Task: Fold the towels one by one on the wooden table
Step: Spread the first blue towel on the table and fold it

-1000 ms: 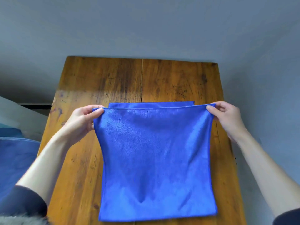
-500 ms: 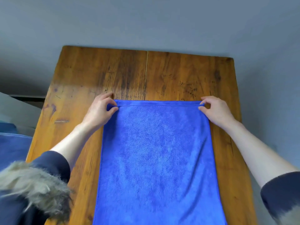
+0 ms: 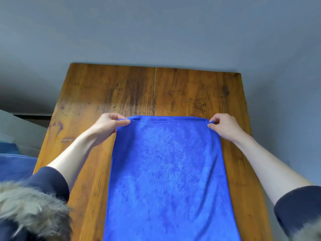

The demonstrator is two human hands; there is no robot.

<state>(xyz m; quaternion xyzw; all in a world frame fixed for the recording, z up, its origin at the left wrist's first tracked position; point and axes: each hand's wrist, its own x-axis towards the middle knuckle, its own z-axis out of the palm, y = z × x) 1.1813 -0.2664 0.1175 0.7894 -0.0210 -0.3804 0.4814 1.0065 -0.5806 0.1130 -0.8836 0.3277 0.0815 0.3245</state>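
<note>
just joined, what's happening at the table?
A person is folding a blue towel on the wooden table. The left hand and right hand each pinch a far corner of the top layer, lined up over the layer beneath. The near end runs out of view.

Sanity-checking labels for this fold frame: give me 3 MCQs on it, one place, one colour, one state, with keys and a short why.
1. Where does the towel lie?
A. on the wooden table
B. on the floor
C. over a chair

2. What colour is the towel?
A. green
B. blue
C. white

3. What is the left hand doing?
A. lying flat on bare wood
B. hanging off the table
C. pinching a far corner of the towel

Key: 1 A, the cloth is spread on the planks. 2 B, it is plain blue all over. 3 C, thumb and fingers close on the corner, as the right hand does on the other one.
</note>
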